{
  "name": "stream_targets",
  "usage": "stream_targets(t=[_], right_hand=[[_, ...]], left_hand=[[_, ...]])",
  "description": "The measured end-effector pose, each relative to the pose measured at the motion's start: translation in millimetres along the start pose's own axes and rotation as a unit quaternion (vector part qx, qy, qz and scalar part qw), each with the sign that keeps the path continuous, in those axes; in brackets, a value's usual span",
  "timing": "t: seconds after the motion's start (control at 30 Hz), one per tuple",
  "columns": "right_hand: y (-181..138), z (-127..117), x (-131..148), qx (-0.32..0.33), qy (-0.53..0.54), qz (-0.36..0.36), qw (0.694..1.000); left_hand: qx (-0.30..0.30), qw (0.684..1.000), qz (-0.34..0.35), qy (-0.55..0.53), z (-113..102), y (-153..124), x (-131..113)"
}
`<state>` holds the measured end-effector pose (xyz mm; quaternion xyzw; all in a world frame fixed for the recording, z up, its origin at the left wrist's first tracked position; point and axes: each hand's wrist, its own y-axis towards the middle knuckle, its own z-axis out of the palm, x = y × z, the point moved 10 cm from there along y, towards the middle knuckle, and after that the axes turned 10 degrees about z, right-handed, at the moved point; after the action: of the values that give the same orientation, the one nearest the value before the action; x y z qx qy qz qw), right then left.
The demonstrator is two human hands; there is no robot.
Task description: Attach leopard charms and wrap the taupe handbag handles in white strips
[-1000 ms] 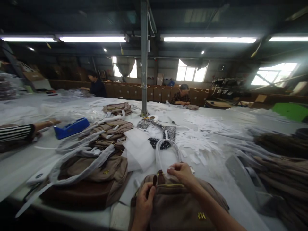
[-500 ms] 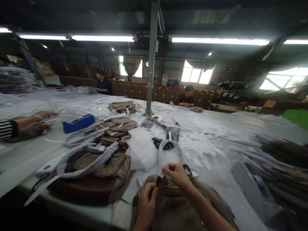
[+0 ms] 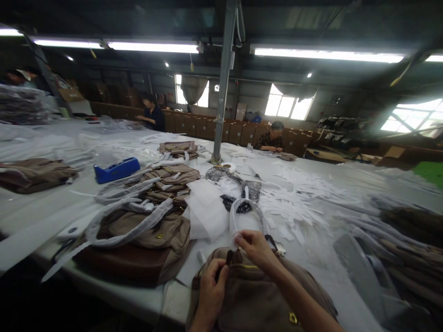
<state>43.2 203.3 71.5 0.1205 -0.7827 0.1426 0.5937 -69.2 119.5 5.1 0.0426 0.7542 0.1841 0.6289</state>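
A brown handbag (image 3: 252,299) lies at the near edge of the white table (image 3: 311,258), straight in front of me. My left hand (image 3: 211,290) is closed on the dark zipper pull at the bag's top left. My right hand (image 3: 254,249) pinches the base of the bag's white-wrapped handle (image 3: 247,210), which loops upward beyond my fingers. A gold zip line runs under my right hand.
Stacked brown bags (image 3: 145,240) with wrapped straps lie to my left, with a blue tape dispenser (image 3: 116,169) behind them. White foam sheets (image 3: 207,210) and paper scraps (image 3: 297,198) cover the middle. A steel pole (image 3: 223,87) rises from the table. Two people sit at the far side.
The view has shifted left and up a little. The striped-sleeved arm at the left has gone out of view, leaving a brown bag there. My hands stay on the bag's top.
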Motion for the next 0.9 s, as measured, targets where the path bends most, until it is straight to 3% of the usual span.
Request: stream_targets(t=[0.27, 0.67, 0.9], right_hand=[[3, -7, -31, -0.040, 0.127, 0.116, 0.984], [1, 8, -52, -0.002, 0.230, 0.155, 0.961], [0, 8, -57, -0.043, 0.219, 0.163, 0.961]], left_hand=[[-0.004, 1.000, 0.007, -0.007, 1, 2, 1], [-0.008, 1.000, 0.014, 0.001, -1, -1, -1], [-0.014, 0.999, 0.027, 0.008, -3, 0, -4]])
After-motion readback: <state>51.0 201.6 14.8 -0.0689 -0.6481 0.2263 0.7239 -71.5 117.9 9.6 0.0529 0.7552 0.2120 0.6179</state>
